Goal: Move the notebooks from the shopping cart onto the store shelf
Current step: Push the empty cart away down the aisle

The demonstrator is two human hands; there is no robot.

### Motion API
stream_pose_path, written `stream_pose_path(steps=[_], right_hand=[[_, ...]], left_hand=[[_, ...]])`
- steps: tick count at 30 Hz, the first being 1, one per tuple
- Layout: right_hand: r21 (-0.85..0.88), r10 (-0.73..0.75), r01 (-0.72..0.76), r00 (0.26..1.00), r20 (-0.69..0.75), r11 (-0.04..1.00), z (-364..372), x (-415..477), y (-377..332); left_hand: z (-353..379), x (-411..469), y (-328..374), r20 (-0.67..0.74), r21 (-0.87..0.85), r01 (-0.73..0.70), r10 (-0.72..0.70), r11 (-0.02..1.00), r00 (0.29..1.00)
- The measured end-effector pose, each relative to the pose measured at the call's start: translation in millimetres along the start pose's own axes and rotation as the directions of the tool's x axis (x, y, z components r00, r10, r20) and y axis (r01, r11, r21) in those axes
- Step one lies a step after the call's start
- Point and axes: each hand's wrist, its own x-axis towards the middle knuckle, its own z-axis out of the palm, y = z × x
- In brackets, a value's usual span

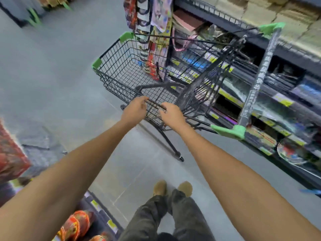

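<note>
We hold the shopping cart [111, 72] with both hands at its near end. Our left hand [134, 109] curls its fingers over the top wire of the folded wire flap [156, 108], and our right hand [172, 115] grips the same wire just beside it, fingers hooked round the mesh. The cart is black wire with green corner guards [97, 63], and its grey handle bar [260, 75] runs along the side nearest the store shelf [298, 56], which the cart stands close beside on our right. The shelf's rows carry flat goods with yellow price tags [284, 101], too blurred for us to pick out the notebooks, and through the basket's mesh we cannot tell them either. A strip of hanging goods [151, 54] dangles at the cart's far end. Below, our shoes [160, 187] stand on the grey floor [52, 75].
</note>
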Motion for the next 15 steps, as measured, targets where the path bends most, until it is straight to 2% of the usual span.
stream_pose_path(steps=[5, 12, 15], right_hand=[[-0.023, -0.101, 0.102, 0.994, 0.044, 0.994, -24, -23, -17], [-0.064, -0.184, 0.187, 0.982, 0.042, 0.980, -59, -49, -4], [-0.101, -0.228, 0.229, 0.973, 0.022, 0.968, -76, -56, -3]], left_hand=[[-19, 5, 22, -0.056, -0.137, 0.003, -0.011, 0.991, 0.998], [-24, -9, 91, -0.034, -0.196, -0.148, 0.144, 0.969, 0.989], [-18, -3, 112, -0.005, -0.244, -0.146, 0.149, 0.959, 0.989]])
